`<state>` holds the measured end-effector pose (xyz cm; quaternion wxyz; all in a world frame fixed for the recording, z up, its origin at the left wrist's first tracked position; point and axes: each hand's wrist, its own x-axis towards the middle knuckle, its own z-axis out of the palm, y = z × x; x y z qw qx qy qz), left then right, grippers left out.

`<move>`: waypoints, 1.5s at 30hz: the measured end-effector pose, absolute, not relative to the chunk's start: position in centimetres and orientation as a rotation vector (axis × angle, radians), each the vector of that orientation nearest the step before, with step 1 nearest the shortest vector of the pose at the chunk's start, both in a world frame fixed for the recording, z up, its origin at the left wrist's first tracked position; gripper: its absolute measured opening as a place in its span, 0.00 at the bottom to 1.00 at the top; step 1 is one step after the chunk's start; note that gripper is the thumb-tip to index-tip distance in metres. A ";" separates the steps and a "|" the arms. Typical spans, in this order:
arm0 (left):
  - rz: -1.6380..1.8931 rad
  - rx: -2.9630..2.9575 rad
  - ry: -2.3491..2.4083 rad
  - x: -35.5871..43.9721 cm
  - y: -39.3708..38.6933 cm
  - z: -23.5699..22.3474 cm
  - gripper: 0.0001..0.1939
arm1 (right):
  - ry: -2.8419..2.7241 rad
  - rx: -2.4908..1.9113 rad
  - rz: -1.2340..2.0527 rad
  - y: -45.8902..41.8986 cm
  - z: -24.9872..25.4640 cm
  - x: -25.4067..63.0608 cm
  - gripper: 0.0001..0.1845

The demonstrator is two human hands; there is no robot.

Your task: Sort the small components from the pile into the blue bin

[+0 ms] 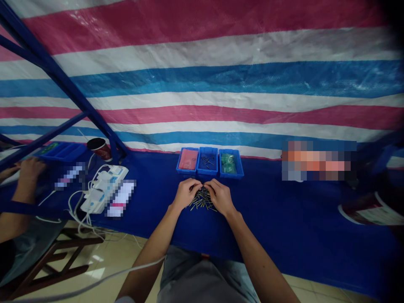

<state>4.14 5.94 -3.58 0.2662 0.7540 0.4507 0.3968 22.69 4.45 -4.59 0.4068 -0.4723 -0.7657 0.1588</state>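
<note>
While the right hand partly covers the pile, bins stand beyond.

Makeshift workshop: blue worktable, parts bins, striped tarp.

Before you, glossy plastic-looking striped sheeting backs smooth blue plastic trays, shiny metallic-looking screws and glossy floor tiles

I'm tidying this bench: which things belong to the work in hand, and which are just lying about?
Likely in use:
pile of thin pieces at left hand and right hand
three blue bins

Likely just lying about:
power strip
dark red cup
container at far right
</note>
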 end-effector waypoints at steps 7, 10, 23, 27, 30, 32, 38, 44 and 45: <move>1.086 2.036 1.209 4.1 6.0 -3.7 0.12 | -1.941 -1.203 0.407 4.4 -4.5 22.8 0.14; 1.100 2.038 1.211 4.2 6.0 -3.7 0.12 | -1.940 -1.214 0.405 4.5 -4.5 22.8 0.15; 1.087 2.029 1.201 4.1 6.0 -3.7 0.13 | -1.900 -1.256 0.381 4.5 -4.3 22.8 0.18; 1.096 2.001 1.228 4.1 6.0 -3.8 0.13 | -1.881 -1.209 0.445 4.4 -3.9 22.9 0.13; 1.089 2.004 1.238 4.0 6.0 -3.9 0.13 | -1.862 -1.175 0.465 4.3 -3.7 22.8 0.11; 1.085 2.007 1.236 4.0 6.0 -3.8 0.13 | -1.852 -1.160 0.475 4.3 -3.7 22.7 0.11; 1.092 1.999 1.231 4.1 6.0 -3.7 0.13 | -1.850 -1.156 0.473 4.3 -3.6 22.6 0.12; 1.105 1.997 1.222 4.1 6.0 -3.7 0.12 | -1.870 -1.167 0.450 4.4 -3.7 22.8 0.13; 1.108 1.996 1.218 4.1 6.0 -3.6 0.11 | -1.873 -1.171 0.448 4.4 -3.8 22.8 0.13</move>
